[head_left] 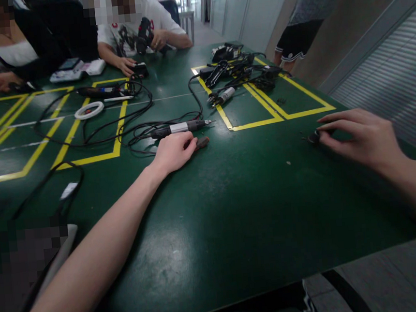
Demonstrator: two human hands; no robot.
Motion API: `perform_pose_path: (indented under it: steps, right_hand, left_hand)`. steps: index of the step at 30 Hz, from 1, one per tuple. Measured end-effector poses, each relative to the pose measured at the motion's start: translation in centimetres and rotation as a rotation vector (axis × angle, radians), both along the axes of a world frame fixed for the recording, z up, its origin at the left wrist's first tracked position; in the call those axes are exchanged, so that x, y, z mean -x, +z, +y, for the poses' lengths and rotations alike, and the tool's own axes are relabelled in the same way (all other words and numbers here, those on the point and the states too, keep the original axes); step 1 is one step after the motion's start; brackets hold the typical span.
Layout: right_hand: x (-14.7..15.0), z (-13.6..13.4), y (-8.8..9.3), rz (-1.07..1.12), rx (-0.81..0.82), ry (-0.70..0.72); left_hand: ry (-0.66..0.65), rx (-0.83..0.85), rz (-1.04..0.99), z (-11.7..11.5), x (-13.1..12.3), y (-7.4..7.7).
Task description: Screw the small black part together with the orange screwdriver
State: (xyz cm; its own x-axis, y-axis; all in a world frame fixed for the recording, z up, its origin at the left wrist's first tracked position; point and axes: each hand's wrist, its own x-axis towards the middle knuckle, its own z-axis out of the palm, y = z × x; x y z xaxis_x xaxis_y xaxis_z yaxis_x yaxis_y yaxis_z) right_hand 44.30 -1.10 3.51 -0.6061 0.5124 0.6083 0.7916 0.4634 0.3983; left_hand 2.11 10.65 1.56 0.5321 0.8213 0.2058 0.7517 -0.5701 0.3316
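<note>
My left hand [174,151] lies on the green table [235,212], fingers curled over a small dark object [202,142] whose end pokes out past the fingertips. Just beyond it lies an electric screwdriver [180,127] with a silver band, its cable trailing left. My right hand [359,138] rests near the table's right edge, fingers stretched out flat, fingertips touching a small dark part [314,138].
Black cables loop across yellow-taped squares [82,138]. A white tape roll [89,110] lies at the left. A pile of black chargers and tools [238,68] sits at the back right. Two people sit at the far side; another stands at the right.
</note>
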Motion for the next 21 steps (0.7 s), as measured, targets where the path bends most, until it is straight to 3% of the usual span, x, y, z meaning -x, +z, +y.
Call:
perform_pose_path:
  steps: [11, 14, 19, 21]
  right_hand:
    - [-0.2, -0.5, -0.6, 0.191, 0.112, -0.096]
    - [-0.2, -1.1, -1.0, 0.381, 0.216, -0.183]
    - [0.3, -1.6, -1.8, 0.924, 0.418, -0.499]
    - [0.3, -1.6, -2.0, 1.066, 0.477, -0.528]
  left_hand:
    - [-0.012, -0.014, -0.016, 0.1, 0.2, -0.1]
    - [-0.009, -0.016, -0.013, 0.1, 0.1, 0.0]
    - [-0.011, -0.016, -0.015, 0.0, 0.2, 0.0]
    - [-0.008, -0.016, -0.011, 0.0, 0.1, 0.1]
